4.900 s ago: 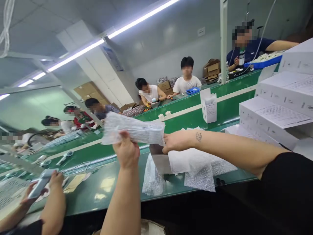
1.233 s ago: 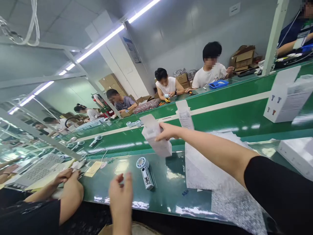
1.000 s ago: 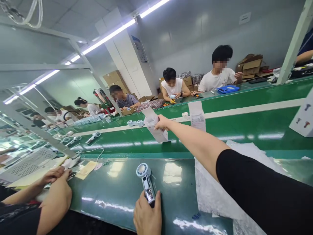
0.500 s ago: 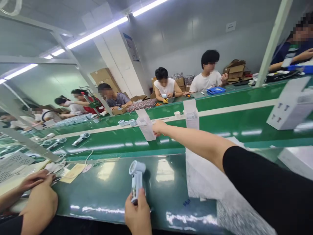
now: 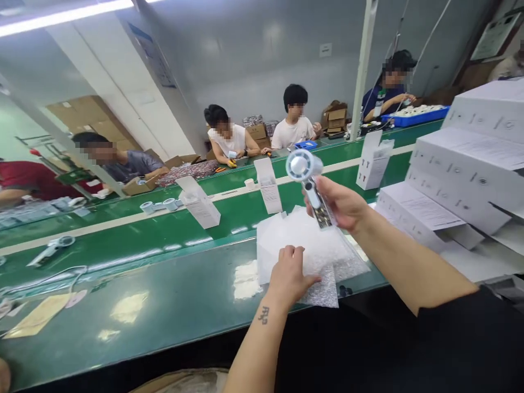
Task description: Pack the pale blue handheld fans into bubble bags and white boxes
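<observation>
My right hand (image 5: 343, 204) is wrapped round the handle of a light-blue handheld fan (image 5: 302, 167). The fan is raised above the bench, tilted, its round head up and to the left. Below it lies a pile of white translucent packing bags (image 5: 272, 234), with a bubble-wrap sheet (image 5: 327, 292) poking out at the near edge. My left hand (image 5: 290, 274) rests over these bags, thumb and fingers apart; its fingertips touch or hover just above the top one, I cannot tell which.
Open white boxes (image 5: 201, 206) stand along the green conveyor belt (image 5: 229, 221). Stacked white printed boxes (image 5: 458, 164) fill the right side. Another handheld fan (image 5: 51, 251) lies on the belt at left, near a yellow paper (image 5: 41, 315). Several co-workers sit across the belt.
The fan has passed from my left hand to my right and been lifted. My right hand has left the white box on the belt. My left hand is now over the bags; the view turned right.
</observation>
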Motion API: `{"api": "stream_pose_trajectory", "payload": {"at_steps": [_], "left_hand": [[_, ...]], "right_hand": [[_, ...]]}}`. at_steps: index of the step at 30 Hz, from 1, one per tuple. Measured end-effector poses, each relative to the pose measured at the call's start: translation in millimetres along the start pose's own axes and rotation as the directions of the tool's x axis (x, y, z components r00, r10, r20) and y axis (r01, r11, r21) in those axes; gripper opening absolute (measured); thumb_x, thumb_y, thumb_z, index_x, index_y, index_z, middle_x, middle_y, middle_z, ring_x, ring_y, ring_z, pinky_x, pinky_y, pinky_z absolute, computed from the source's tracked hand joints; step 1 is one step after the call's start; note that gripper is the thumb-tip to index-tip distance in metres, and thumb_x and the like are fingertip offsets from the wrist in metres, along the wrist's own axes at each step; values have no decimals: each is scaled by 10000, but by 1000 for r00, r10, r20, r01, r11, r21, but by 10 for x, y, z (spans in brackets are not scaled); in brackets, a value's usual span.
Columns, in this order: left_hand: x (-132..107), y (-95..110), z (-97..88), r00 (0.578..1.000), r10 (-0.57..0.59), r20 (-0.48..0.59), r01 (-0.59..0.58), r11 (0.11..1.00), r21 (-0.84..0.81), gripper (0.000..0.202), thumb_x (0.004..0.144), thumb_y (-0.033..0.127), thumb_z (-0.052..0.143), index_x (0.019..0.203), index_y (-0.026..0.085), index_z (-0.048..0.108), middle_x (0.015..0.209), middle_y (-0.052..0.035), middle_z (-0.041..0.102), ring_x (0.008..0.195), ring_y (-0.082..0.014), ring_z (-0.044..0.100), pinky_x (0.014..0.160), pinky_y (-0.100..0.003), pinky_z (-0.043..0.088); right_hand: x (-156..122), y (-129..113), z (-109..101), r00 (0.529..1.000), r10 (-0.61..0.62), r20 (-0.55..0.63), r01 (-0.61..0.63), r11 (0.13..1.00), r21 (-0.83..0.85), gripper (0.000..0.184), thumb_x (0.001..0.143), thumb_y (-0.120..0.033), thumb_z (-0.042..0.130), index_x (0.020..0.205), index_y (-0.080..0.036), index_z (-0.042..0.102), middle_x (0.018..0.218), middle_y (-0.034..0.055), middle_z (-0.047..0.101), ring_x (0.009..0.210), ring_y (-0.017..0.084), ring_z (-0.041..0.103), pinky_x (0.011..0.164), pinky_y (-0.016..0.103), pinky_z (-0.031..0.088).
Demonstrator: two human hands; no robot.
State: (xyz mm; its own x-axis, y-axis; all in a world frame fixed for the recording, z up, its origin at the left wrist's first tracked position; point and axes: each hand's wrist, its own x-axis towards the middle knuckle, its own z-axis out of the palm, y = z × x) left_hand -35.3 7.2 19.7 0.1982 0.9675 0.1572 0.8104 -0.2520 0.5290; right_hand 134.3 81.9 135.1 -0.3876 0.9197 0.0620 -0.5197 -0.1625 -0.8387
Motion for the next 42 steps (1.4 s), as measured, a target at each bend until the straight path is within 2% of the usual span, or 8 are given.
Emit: {"api": "stream_pose_trajectory", "payload": {"at_steps": [8, 12, 18, 23, 29, 34, 39, 42], "left_hand": [[104, 97, 205, 970, -238, 60, 231, 968, 102, 643, 699, 466, 715, 1220, 153, 506, 1226, -147, 522, 1155, -310, 502, 892, -392, 459], [67, 186, 293, 982, -182, 48, 168, 964, 205, 221, 889, 245, 456, 1011, 146, 611, 1043, -142, 611, 1031, -273, 566, 875, -394, 452], [150, 169, 3, 988, -154, -3, 153, 987, -44, 300, 876, 247, 417, 916, 163, 702, 941, -107, 647, 926, -238, 612, 834, -366, 479], [160, 135, -343, 974, -93, 205, 155, 939, -308, 262, 794, 234, 481, 866, 188, 729, 825, -33, 692, 838, -221, 637, 754, -317, 485], [114, 29, -444, 944, -294, -149, 225, 905, -361, 185, 808, 320, 538, 835, 184, 660, 711, -9, 668, 697, -169, 603, 699, -289, 473], [20, 194, -382, 961, 45, -272, -109, 969, -224, 162, 889, 262, 492, 801, 191, 609, 745, -9, 626, 693, -137, 567, 644, -255, 453], [9, 267, -406, 820, 388, -420, -431, 902, -9, 134, 889, 145, 487, 826, 185, 599, 776, -36, 612, 756, -152, 553, 690, -285, 467], [92, 307, -464, 922, 325, -211, -356, 926, -128, 155, 906, 183, 473, 839, 183, 613, 772, -31, 620, 720, -145, 567, 647, -271, 473]], "right_hand": [[-918, 395, -812, 942, 288, -171, -292, 956, 1, 185, 918, -323, 460, 1049, -215, 535, 963, 79, 668, 947, 196, 676, 759, 350, 567], [-994, 438, -967, 928, 363, -81, -346, 922, 173, 175, 855, -196, 509, 1025, -185, 548, 861, 54, 680, 813, 157, 689, 763, 301, 553], [-903, 606, -917, 805, 515, 294, -574, 801, 169, 536, 630, -189, 788, 1109, -114, 559, 813, 64, 697, 658, 146, 672, 621, 239, 542], [-669, 740, -738, 814, 531, 235, -550, 835, 22, 725, 593, -134, 815, 1255, -129, 520, 769, 40, 698, 647, 157, 670, 603, 243, 520], [-604, 788, -720, 832, 536, 145, -535, 843, -51, 549, 571, -177, 831, 1065, -110, 601, 759, 31, 677, 625, 136, 641, 612, 265, 513], [-620, 815, -686, 860, 510, 29, -507, 859, -73, 535, 548, -210, 837, 1018, -121, 599, 920, 56, 664, 640, 133, 636, 611, 292, 512], [-647, 758, -675, 908, 415, 56, -408, 907, -105, 511, 602, -228, 832, 1038, -169, 573, 1068, 40, 623, 737, 117, 643, 672, 268, 514], [-660, 706, -662, 896, 409, 171, -384, 909, -162, 514, 662, -243, 809, 1109, -192, 562, 1035, 23, 632, 792, 121, 650, 692, 242, 510]]}}
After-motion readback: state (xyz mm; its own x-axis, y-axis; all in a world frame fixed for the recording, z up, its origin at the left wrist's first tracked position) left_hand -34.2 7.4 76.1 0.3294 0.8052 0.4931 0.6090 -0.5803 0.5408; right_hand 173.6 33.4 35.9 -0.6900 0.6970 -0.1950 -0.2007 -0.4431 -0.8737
